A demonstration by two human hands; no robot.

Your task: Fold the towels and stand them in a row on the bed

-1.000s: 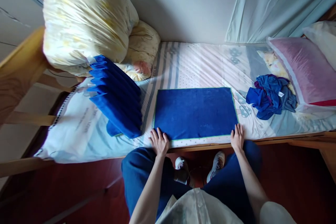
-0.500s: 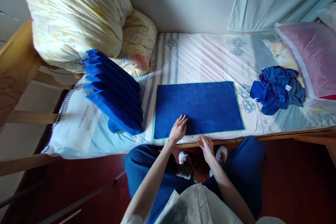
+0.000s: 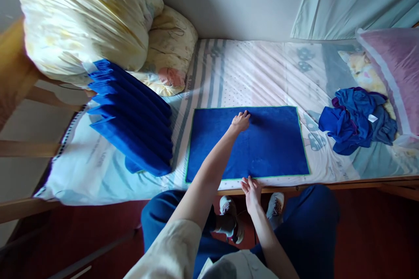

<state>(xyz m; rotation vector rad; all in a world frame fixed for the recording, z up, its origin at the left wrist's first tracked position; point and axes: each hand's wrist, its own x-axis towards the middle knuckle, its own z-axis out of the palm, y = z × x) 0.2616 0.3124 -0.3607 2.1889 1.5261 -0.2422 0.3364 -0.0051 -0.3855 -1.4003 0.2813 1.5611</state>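
A blue towel (image 3: 275,139) with a thin green edge lies spread flat on the bed. My left hand (image 3: 241,121) reaches across it, fingers slightly bent and apart, resting on the cloth close to the middle of its far edge. No fold of cloth shows in that hand. At the towel's near edge, my right hand (image 3: 252,191) is palm up with fingers apart, the fingertips at the green border. To the left stands a pile of folded blue towels (image 3: 134,117), leaning in a slanted stack. A crumpled heap of blue cloths (image 3: 358,117) with a white tag lies to the right.
Large cream bedding bundles (image 3: 91,17) sit at the back left. A pink pillow (image 3: 393,74) is at the right end. The patterned sheet (image 3: 255,69) covers the bed, which has a wooden front rail (image 3: 291,187). A pale curtain (image 3: 356,4) hangs behind.
My left hand has slid forward over the towel, from near its front edge to near its far edge. My right hand has shifted slightly, its fingers spreading more. The view has moved a little.
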